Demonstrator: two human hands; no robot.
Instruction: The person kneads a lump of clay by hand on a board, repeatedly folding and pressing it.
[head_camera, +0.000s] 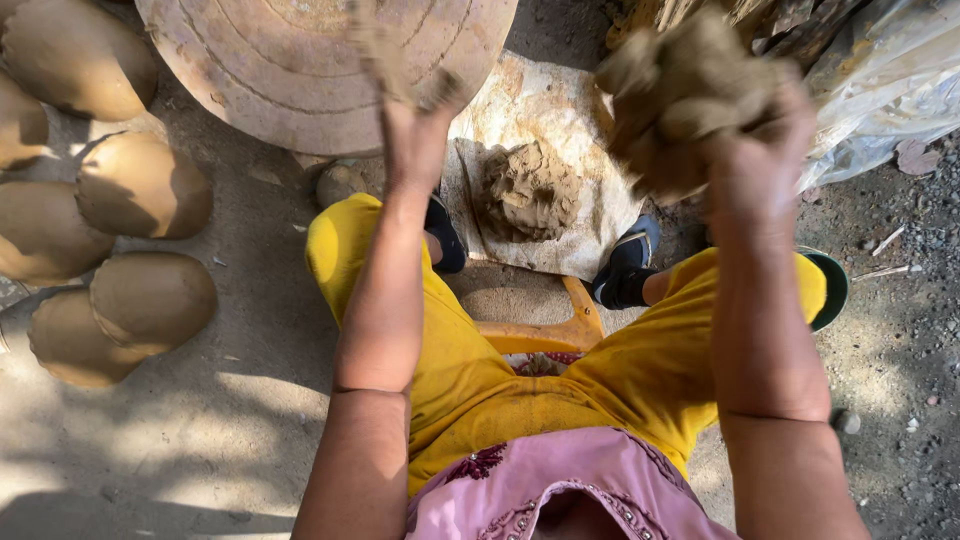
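Two clay lumps are in play: one (690, 95) is gripped aloft by the right hand (755, 165), while a smaller bit (385, 55) is pinched in the raised left hand (415, 140), seemingly for kneading. More clay (530, 190) rests on the cloth (590, 130) between the feet, kept off the dirt.

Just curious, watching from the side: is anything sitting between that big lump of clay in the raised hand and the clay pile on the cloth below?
Nothing visible. The right hand grips the clay lump up in the air; the clay pile lies uncovered on the cloth, between the two feet, with only open space between.
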